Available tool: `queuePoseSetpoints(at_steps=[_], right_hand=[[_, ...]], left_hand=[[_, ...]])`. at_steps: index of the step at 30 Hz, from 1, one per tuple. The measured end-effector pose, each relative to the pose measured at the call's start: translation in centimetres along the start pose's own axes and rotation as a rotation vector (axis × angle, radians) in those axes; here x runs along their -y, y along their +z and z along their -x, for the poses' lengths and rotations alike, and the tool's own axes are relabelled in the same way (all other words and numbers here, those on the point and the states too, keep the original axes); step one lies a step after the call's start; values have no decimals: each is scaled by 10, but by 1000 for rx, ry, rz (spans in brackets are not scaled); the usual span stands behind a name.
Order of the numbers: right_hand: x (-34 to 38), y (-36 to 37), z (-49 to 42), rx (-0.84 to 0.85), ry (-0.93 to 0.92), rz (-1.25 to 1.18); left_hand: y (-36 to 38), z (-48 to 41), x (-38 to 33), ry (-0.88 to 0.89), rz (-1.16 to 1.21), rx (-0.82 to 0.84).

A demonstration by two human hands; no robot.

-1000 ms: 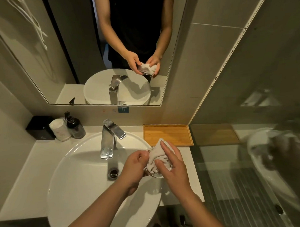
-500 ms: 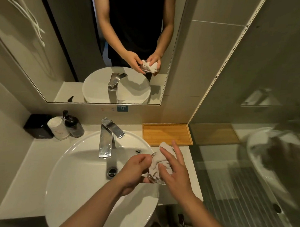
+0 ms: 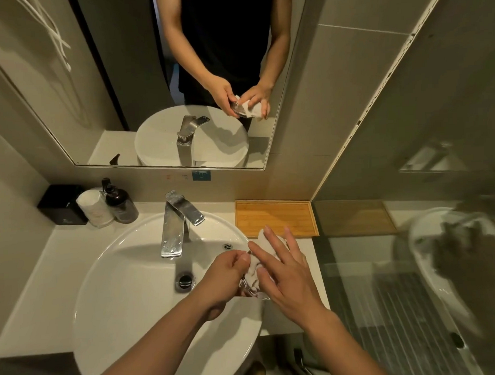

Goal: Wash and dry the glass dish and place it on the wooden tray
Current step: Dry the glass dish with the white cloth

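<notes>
You are tilting the dish (image 3: pixel 251 288) more on edge than a second ago, over the sink (image 3: pixel 117 276) rim, so drying is nearing its end and the tray (image 3: pixel 275 217) is waiting just beyond. Your left hand (image 3: pixel 225 275) is pinching the dish's rim, while your right hand (image 3: pixel 283 270), fingers spread, is pressing the cloth (image 3: pixel 261 243) into it.

Grey tiled walls (image 3: pixel 350 105), wall mirror (image 3: pixel 124 79), white countertop (image 3: pixel 42 292).
</notes>
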State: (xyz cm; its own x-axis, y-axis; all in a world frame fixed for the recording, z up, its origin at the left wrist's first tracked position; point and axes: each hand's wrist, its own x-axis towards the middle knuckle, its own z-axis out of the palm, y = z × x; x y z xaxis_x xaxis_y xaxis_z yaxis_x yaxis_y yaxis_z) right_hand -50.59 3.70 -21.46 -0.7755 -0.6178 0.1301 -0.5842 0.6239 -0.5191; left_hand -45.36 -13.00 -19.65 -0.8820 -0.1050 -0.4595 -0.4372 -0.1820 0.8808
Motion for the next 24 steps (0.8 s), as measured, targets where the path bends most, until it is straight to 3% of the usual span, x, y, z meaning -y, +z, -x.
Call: queuePoseSetpoints(at_steps=[3,11,15,20,24], right_hand=[[1,0,-4,24,54,-166],[23,27,15,-338,353,-496],[12,19,15,-251,290,-510],[2,2,9,-70,49,-352],[2,4,4,-129,90,-386]], left_hand=[[1,-1,2,12,-8,-63],[29,14,16,64,144,-215],[13,7,3,-91,262,-61],[-21,-11,-25,-171,3,224],[-11,-12,-19,-85,35,112]])
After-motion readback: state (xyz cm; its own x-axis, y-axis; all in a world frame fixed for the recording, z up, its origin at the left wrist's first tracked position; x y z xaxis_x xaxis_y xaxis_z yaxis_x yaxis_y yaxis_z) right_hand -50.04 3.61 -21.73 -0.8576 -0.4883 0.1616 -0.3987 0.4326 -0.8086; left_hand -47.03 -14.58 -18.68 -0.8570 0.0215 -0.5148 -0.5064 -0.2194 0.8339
